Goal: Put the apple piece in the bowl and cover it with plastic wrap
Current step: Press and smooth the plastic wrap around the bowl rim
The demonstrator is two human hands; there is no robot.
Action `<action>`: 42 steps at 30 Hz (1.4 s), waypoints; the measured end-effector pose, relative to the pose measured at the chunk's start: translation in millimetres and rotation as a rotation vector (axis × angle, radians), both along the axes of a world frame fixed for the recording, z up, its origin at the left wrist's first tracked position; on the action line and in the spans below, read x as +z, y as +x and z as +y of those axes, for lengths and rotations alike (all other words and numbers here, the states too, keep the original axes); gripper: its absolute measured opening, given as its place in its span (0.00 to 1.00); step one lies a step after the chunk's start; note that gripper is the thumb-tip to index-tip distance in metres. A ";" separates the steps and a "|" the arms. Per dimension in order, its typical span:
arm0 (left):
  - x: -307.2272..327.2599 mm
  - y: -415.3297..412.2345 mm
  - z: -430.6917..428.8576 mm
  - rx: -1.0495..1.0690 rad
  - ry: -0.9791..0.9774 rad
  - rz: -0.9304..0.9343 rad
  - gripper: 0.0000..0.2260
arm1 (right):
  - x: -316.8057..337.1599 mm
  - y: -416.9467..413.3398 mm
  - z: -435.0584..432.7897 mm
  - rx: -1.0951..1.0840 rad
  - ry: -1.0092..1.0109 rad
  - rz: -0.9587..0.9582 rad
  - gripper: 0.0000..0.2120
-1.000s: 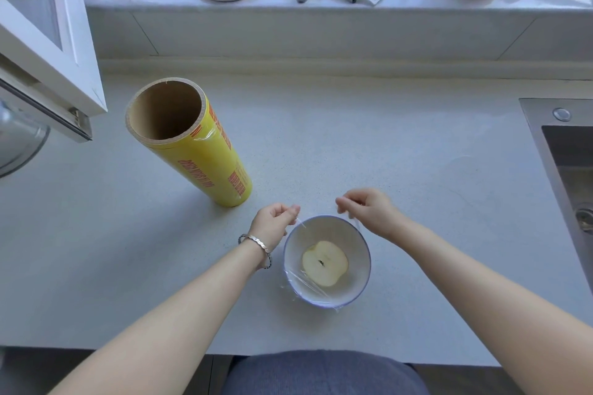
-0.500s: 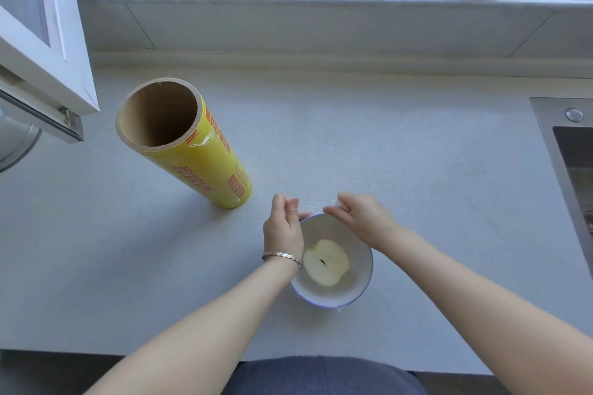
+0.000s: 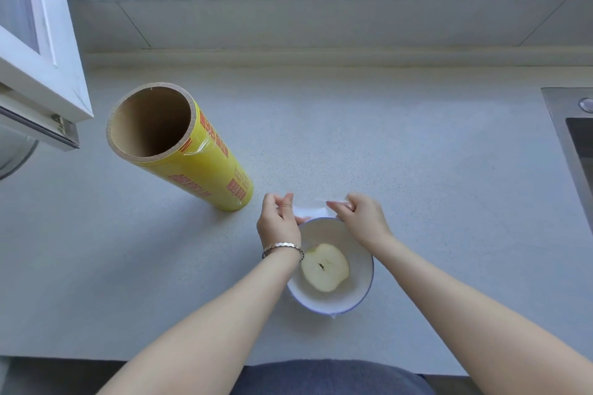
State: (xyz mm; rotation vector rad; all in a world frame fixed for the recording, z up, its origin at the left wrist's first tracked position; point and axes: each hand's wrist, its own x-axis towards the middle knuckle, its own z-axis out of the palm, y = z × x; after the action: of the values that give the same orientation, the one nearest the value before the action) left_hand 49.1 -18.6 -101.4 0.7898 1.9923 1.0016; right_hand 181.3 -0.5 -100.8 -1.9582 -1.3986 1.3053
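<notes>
Left hand (image 3: 277,221), right hand (image 3: 359,218) each pinch edge of plastic wrap (image 3: 309,210), stretched between them above far rim of bowl (image 3: 333,303). Roll (image 3: 205,170) stands on end near left hand; sink (image 3: 574,144) at far right; open counter (image 3: 417,170) between. Apple piece (image 3: 324,267): pale half, cut face up, inside bowl. One bowl, one piece, one roll.

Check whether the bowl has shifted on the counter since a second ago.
No. The bowl sits just as far right of the yellow wrap roll as before.
</notes>
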 end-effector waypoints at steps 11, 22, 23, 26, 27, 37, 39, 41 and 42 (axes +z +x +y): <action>6.3 -36.7 9.4 -0.540 -0.572 0.324 0.04 | 7.5 15.3 -2.2 -0.073 -0.535 0.261 0.18; 25.7 3.2 -65.9 -1.282 -0.292 0.793 0.67 | 5.1 31.1 -29.3 -0.112 -0.307 0.390 0.11; 24.0 6.1 -68.4 -1.272 -0.308 0.837 0.67 | 6.3 29.8 -30.7 -0.142 -0.246 0.381 0.12; 22.0 7.8 -65.6 -1.248 -0.330 0.887 0.67 | 8.0 25.9 -36.3 -0.224 -0.105 0.382 0.12; 22.1 8.5 -64.4 -1.254 -0.338 0.892 0.67 | 8.7 25.1 -37.9 -0.246 -0.081 0.387 0.12; 25.3 8.7 -60.3 -1.304 -0.332 0.880 0.65 | -4.2 37.1 -51.5 -0.390 -0.006 0.286 0.11; 25.9 9.5 -59.9 -1.307 -0.335 0.894 0.65 | -10.8 36.7 -50.9 -0.382 -0.032 0.222 0.08; 26.2 10.9 -60.2 -1.297 -0.338 0.904 0.65 | -15.9 33.3 -47.5 -0.355 -0.070 0.184 0.07; 26.5 11.4 -60.5 -1.288 -0.341 0.908 0.66 | -17.4 31.8 -44.3 -0.324 -0.110 0.167 0.08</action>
State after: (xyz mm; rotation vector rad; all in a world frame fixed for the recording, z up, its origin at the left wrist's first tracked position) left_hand 60.6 -79.0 -74.9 2.1175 1.5919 -0.5294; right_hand 213.1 -44.8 -118.1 -1.9908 -0.9040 1.3765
